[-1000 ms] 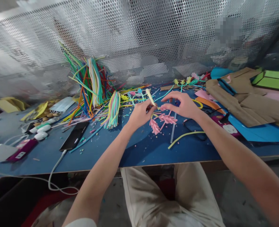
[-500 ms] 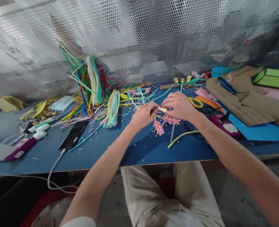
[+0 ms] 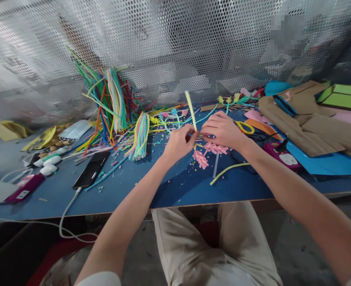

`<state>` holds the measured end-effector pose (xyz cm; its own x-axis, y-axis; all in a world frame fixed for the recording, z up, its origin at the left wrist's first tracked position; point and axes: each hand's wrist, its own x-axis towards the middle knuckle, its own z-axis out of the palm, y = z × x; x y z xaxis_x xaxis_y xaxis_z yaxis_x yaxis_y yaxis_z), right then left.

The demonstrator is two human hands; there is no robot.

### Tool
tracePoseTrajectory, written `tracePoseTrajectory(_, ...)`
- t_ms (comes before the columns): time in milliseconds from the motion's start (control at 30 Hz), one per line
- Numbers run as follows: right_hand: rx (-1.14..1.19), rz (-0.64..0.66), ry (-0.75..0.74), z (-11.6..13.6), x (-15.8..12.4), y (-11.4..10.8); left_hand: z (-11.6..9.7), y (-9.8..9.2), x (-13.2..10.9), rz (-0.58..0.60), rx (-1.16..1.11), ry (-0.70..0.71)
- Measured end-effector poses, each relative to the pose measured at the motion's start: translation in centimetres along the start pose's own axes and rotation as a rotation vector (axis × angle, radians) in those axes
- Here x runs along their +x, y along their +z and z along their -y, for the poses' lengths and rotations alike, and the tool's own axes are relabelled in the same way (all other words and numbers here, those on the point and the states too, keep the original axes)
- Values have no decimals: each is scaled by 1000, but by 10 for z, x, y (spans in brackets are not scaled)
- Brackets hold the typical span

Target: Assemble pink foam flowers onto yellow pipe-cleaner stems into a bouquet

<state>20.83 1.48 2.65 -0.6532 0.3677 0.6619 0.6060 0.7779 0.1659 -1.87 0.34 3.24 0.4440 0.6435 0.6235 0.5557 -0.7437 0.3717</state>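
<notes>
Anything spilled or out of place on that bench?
Yes: small coloured bits lie strewn loose across the blue tabletop, like ungathered scraps. Also, the white cable from the phone droops over the front edge, where it might snag.

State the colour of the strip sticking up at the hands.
The strip is pale yellow, clearest in head view.
</notes>
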Motion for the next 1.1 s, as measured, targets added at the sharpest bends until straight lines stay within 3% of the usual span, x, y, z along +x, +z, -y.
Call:
tracePoseTrajectory(367,-9,-6,32,6,2,-6,-3,-7,2,78,50,-29)
tracePoseTrajectory(733,-23,14,-44,0,2,-7,-4,4,-1,6,127,-36)
tracePoseTrajectory(1100,-37,30,18,2,1,-7,1,9,-3,-12,157,-81)
